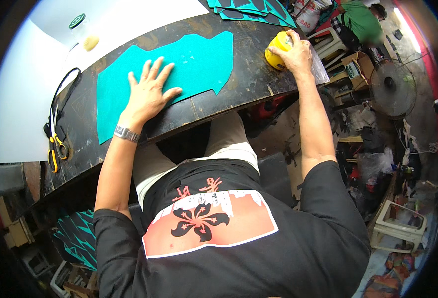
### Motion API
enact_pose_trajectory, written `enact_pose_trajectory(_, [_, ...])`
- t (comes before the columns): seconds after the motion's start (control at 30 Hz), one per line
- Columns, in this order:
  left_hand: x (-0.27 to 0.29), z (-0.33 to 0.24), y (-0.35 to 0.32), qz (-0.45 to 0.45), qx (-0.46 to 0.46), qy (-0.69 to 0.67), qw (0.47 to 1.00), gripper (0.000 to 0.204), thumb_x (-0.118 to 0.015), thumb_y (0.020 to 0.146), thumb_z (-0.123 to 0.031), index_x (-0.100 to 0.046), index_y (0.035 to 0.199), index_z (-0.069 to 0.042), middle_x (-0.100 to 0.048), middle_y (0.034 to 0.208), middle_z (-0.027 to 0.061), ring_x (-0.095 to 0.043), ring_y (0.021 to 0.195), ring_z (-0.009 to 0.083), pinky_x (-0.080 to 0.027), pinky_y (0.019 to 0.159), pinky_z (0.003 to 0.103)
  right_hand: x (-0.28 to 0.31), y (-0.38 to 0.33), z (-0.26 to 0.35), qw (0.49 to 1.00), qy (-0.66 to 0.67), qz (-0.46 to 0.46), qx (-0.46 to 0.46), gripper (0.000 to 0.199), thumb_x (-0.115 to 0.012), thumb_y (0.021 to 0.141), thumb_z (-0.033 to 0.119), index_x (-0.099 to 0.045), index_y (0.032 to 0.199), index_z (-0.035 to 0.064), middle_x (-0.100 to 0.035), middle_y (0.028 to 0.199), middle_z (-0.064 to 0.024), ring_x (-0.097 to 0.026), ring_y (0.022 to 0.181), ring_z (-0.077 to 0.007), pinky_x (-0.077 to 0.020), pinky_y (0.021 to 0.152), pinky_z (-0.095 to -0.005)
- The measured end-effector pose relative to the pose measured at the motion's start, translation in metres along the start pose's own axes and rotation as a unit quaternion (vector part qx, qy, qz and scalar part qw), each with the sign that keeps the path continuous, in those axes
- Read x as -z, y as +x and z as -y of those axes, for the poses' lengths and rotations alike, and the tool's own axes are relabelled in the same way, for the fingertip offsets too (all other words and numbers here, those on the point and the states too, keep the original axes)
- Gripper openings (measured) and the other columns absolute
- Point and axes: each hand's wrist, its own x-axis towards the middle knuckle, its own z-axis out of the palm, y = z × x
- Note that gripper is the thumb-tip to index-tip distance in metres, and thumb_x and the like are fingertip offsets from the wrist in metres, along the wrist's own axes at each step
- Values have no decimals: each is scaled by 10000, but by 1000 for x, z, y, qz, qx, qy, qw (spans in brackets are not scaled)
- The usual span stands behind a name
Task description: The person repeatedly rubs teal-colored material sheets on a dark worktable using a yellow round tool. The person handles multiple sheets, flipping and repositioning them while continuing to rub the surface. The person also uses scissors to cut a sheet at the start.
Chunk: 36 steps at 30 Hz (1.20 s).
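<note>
My left hand (148, 92) lies flat, fingers spread, on a teal cut piece of felt-like fabric (199, 59) spread over a dark worn worktable (249, 82). A metal watch sits on that wrist. At the table's right edge my right hand (295, 52) grips a yellow round tub (276, 49) from above, fingers curled over its top. A clear plastic bag lies just beyond that hand.
Yellow-handled scissors (56, 144) with a black cord lie at the table's left end. A small jar with a dark lid (82, 31) stands on a white sheet (25, 89). More teal cut pieces (251, 10) are stacked at the far edge. A fan (392, 87), stools and a seated person are on the right.
</note>
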Motion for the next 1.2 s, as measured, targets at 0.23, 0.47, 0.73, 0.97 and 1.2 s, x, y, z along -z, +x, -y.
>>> enact_pose_trajectory(0.23, [13,34,-41,-45,109,38,992,789,-592,897,-678,-422,1546,-262,-326,1645,100,-241,1528,368,-153,1138,751,19,-103,119,926,245,-14,288,686,-870,623,413,-692,1274,290,-583,1230,-246,-589,1067,-366,-538,933,-449])
enact_pose_trajectory(0.47, [4,40,-50,-58,98,24,993,827,-628,854,-702,-422,1549,-304,-327,1649,67,-225,1536,352,-141,1167,719,-17,-78,133,948,127,-22,290,744,-858,648,442,-661,1349,289,-562,1261,-252,-606,1094,-421,-528,939,-486])
enact_pose_trajectory(0.73, [14,33,-49,-33,126,29,991,820,-632,868,-674,-402,1560,-298,-289,1666,40,-214,1542,341,-140,1174,712,-61,41,122,983,58,-15,175,741,-837,653,567,-646,1335,348,-575,1219,-201,-632,1074,-394,-557,894,-500])
enact_pose_trajectory(0.97, [7,37,-50,-41,116,36,992,820,-635,866,-672,-394,1563,-313,-287,1667,38,-207,1544,338,-135,1172,718,2,-119,150,927,126,29,351,723,-873,643,427,-692,1314,229,-552,1296,-282,-570,1165,-449,-492,1005,-506])
enact_pose_trajectory(1.2, [5,39,-50,-60,97,27,993,840,-627,843,-720,-416,1551,-321,-304,1657,63,-203,1540,357,-122,1164,733,-62,-8,167,958,92,-42,270,688,-809,655,524,-688,1296,307,-546,1189,-211,-589,1034,-430,-564,836,-513])
